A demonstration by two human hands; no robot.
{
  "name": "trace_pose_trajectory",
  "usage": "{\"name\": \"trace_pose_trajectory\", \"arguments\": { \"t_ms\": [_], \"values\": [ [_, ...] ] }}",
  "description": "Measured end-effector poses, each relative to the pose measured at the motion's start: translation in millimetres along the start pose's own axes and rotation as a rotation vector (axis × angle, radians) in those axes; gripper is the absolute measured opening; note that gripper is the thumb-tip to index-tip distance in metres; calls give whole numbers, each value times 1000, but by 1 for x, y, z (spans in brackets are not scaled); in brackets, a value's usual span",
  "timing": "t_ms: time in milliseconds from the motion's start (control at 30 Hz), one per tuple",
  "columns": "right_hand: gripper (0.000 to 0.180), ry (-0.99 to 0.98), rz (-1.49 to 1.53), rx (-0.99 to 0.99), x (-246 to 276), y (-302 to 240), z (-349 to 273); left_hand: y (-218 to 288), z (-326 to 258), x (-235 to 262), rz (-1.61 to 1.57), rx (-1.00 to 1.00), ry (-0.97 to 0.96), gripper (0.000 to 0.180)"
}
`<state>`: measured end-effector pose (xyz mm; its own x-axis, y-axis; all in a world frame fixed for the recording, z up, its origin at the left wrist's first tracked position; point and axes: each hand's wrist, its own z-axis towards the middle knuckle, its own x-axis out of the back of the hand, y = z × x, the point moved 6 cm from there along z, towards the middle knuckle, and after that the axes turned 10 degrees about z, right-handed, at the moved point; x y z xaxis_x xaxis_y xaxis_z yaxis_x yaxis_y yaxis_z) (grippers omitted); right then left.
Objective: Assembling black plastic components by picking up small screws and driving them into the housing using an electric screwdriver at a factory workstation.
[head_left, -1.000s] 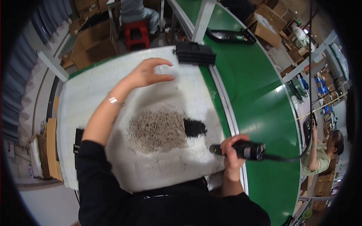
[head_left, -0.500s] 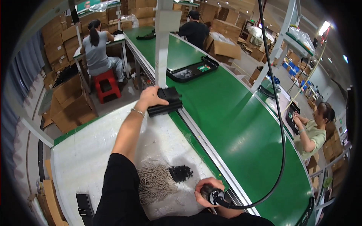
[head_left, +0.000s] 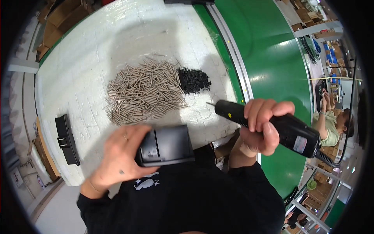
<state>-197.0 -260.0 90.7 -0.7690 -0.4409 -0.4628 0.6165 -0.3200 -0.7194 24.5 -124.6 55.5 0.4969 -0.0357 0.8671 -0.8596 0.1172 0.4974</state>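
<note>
Close to my body, my left hand grips a black plastic part, boxy in shape, by its left side. My right hand is wrapped round a black electric screwdriver, its thin bit pointing left above the table's right side. Beyond both hands lies a broad heap of metal pins, brownish grey and scattered every way. Touching its right edge is a small pile of black screws. Another black plastic part rests on the table's left side, apart from my hand.
The white-covered table meets a metal rail and a green conveyor surface on the right. More black parts sit at the far edge. A cable runs from the screwdriver. A co-worker sits beyond the conveyor.
My left hand has come back from the far end of the table with a black plastic part. The screwdriver has been raised and turned, its bit now pointing left. The view has tilted down.
</note>
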Motion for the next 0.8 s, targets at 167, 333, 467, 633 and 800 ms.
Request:
{"name": "trace_pose_trajectory", "arguments": {
  "t_ms": [167, 333, 467, 633, 800],
  "values": [
    [29, 27, 15, -61, -7, 29, -6, 10, -59, -48, 112, 186, 105, 81],
    [28, 10, 170, -130, -6, 46, -5, 12, -55, -32, -8, 218, 231, 78],
    [28, 3, 157, -134, -7, 51, -3, 9, -35, -20, 85, 120, 261, 53],
    [29, 57, 69, -167, -9, 57, -2, 10, 0, -21, 5, 8, 253, 41],
    [28, 37, 69, -153, -11, 49, -1, 4, 26, -27, -36, -91, 265, 33]
  ]
}}
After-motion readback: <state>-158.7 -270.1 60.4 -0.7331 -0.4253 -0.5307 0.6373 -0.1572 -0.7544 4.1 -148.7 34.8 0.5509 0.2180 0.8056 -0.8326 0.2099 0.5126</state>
